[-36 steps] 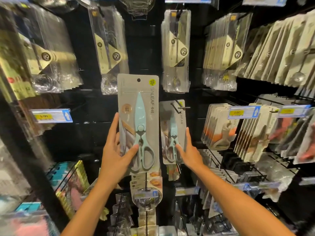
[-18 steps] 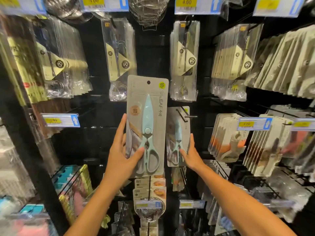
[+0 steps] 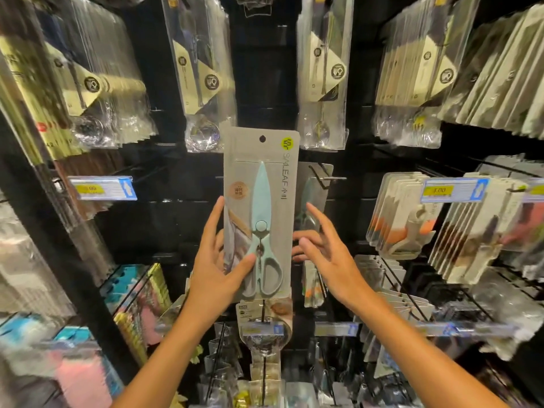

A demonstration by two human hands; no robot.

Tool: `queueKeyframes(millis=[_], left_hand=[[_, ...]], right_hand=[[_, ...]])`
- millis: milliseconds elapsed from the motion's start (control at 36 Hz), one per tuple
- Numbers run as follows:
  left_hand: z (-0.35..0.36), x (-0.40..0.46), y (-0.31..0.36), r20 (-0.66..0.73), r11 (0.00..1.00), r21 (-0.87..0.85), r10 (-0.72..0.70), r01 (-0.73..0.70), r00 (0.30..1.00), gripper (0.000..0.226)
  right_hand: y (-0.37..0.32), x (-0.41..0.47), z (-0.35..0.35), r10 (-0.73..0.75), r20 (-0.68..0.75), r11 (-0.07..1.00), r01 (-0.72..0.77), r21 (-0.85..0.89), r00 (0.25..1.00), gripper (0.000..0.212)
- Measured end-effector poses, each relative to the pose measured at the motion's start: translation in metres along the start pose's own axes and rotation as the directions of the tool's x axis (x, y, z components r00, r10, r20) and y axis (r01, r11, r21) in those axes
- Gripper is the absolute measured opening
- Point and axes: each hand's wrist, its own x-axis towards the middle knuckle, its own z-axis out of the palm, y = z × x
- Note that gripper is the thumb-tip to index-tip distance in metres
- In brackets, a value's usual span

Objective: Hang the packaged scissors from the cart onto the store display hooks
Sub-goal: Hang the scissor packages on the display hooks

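Observation:
A grey card pack of pale blue scissors (image 3: 266, 178) stands upright in front of the black display wall. My left hand (image 3: 219, 269) grips its lower left part, thumb across the front near the handles, fingers behind. A second scissors pack (image 3: 310, 195) hangs behind it on a metal display hook (image 3: 329, 178). My right hand (image 3: 326, 251) hovers with spread fingers just right of the held pack, in front of the hanging one, holding nothing. The held pack's hang hole (image 3: 262, 139) sits above and left of the hook's tip.
Clear bags of cutlery (image 3: 322, 75) hang in rows above. Peeler packs (image 3: 409, 219) and price tags (image 3: 454, 189) fill the hooks to the right. A price tag (image 3: 101, 188) juts out at left. More goods hang on hooks (image 3: 265, 331) below the hands.
My right hand has let go of the hanging scissors pack and come back toward me, fingers spread. The held pack stays in my left hand, now covering more of the hanging one.

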Motion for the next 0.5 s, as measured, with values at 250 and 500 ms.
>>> queueKeyframes(millis=[250, 500], left_hand=[[0.007, -0.025, -0.025, 0.128, 0.992, -0.013, -0.125, 0.127, 0.984, 0.102], [0.026, -0.033, -0.038, 0.25, 0.976, 0.047, -0.219, 0.214, 0.943, 0.112]], right_hand=[[0.014, -0.023, 0.005, 0.027, 0.009, 0.997, -0.027, -0.069, 1.0, 0.076], [0.032, -0.056, -0.008, 0.118, -0.068, 0.985, -0.125, -0.118, 0.991, 0.075]])
